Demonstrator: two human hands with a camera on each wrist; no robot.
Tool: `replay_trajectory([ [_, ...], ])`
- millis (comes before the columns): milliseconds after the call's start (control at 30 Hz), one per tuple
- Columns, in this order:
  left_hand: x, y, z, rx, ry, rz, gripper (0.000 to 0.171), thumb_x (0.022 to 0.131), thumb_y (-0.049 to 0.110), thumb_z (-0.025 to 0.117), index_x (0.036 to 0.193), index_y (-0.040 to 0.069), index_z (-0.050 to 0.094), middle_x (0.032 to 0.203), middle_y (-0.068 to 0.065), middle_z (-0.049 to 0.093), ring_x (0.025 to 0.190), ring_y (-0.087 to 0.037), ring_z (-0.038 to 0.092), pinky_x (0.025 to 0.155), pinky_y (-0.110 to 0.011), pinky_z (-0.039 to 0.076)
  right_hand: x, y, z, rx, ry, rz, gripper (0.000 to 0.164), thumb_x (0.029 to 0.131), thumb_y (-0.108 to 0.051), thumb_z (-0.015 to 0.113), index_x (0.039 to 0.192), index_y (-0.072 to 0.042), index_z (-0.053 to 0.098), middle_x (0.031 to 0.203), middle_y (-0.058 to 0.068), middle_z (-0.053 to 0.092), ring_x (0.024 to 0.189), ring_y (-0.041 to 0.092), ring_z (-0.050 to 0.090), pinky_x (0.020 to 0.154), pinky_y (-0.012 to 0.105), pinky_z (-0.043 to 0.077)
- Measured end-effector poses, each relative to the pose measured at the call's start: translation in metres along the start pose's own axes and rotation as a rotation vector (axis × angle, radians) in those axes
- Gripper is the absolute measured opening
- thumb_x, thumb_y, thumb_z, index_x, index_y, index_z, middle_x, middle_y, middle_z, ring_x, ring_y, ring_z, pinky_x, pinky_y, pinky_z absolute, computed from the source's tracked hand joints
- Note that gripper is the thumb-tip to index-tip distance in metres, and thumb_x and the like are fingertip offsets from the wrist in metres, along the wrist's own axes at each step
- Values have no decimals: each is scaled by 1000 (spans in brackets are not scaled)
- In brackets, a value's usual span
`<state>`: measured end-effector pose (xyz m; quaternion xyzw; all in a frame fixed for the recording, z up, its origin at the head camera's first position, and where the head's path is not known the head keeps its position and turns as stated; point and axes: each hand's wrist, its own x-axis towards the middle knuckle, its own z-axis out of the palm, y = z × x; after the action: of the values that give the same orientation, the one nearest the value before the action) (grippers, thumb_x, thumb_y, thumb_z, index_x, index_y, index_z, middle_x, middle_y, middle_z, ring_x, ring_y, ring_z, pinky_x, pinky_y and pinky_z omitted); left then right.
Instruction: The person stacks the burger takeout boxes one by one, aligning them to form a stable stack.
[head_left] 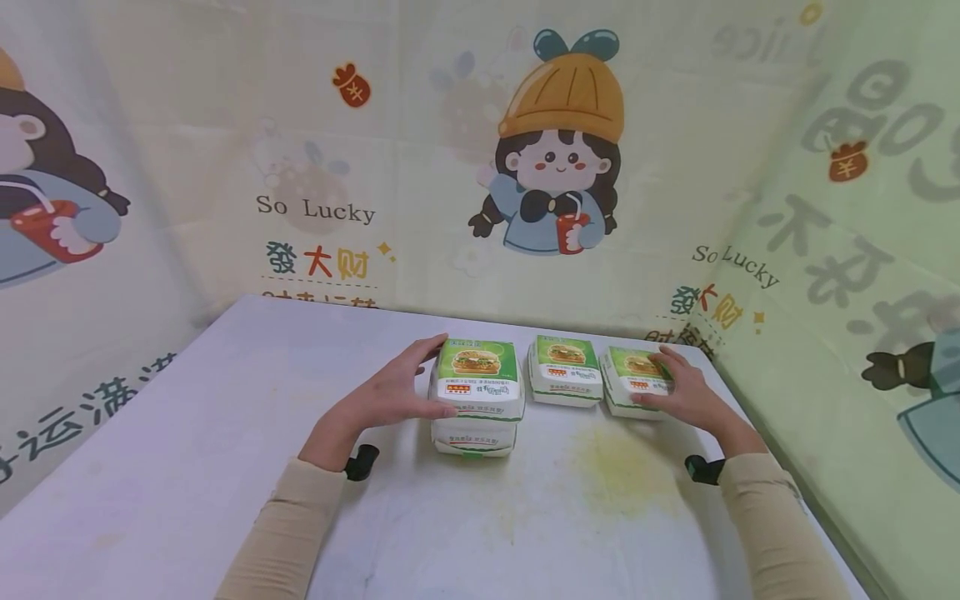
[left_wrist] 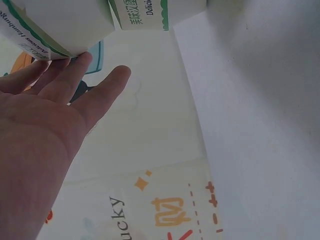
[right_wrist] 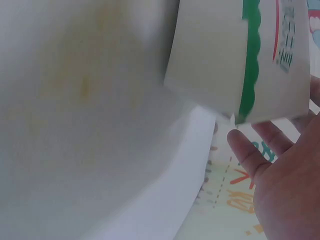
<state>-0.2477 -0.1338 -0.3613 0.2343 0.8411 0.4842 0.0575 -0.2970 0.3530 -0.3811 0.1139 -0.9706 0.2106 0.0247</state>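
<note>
Two green-and-white burger boxes are stacked left of the others, an upper box (head_left: 480, 379) squarely over a lower box (head_left: 474, 437). My left hand (head_left: 386, 390) grips the upper one from its left side, thumb at the front and fingers toward the back. In the left wrist view those fingers (left_wrist: 77, 75) lie against the white carton (left_wrist: 70, 25). At the right, my right hand (head_left: 693, 398) holds another burger box (head_left: 630, 385) by its right side, thumb in front, fingertips at the top. A third single box (head_left: 564, 367) stands between, touched by neither hand.
The boxes stand toward the back of a white table (head_left: 225, 467) with a yellowish stain (head_left: 622, 471) in front of them. Printed cloth (head_left: 420, 167) with cartoon figures hangs behind and at both sides. Each wrist wears a small black camera mount (head_left: 363, 462).
</note>
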Motion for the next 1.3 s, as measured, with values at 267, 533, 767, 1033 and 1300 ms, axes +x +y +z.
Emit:
replay_trajectory([
  [267, 1, -2, 1, 2, 6, -11, 111, 71, 43, 88, 158, 22, 21, 160, 3, 28, 150, -24, 27, 117, -58, 32, -10, 9, -3, 51, 2, 18, 85, 82, -46, 75, 144, -2, 37, 155, 33, 24, 135, 56, 28, 102, 71, 31],
  [533, 2, -2, 1, 3, 8, -13, 112, 71, 43, 88, 158, 20, 21, 161, 2, 28, 150, -26, 27, 117, -58, 31, -18, 21, -4, 151, -14, 5, 84, 85, -36, 75, 146, 0, 30, 149, 32, 28, 124, 44, 36, 96, 61, 36],
  [767, 1, -2, 1, -3, 6, 5, 110, 72, 40, 88, 157, 19, 22, 160, 1, 28, 149, -28, 28, 117, -59, 30, -23, 21, -7, 122, 24, 29, 84, 85, -41, 75, 147, -3, 33, 147, 31, 30, 119, 40, 40, 90, 50, 41],
  [1033, 1, -2, 2, 10, 10, -9, 112, 71, 44, 88, 158, 20, 21, 160, 3, 28, 150, -26, 27, 117, -59, 31, -27, 16, -13, 154, 129, -6, 76, 85, -35, 75, 143, 0, 40, 138, 30, 37, 111, 35, 40, 83, 37, 36],
  [1300, 1, -2, 1, 2, 16, -5, 113, 70, 44, 89, 157, 21, 21, 161, 2, 27, 150, -27, 27, 117, -59, 31, -28, 6, -19, 247, 182, -20, 72, 88, -29, 73, 145, -3, 38, 144, 31, 28, 120, 40, 34, 95, 58, 38],
])
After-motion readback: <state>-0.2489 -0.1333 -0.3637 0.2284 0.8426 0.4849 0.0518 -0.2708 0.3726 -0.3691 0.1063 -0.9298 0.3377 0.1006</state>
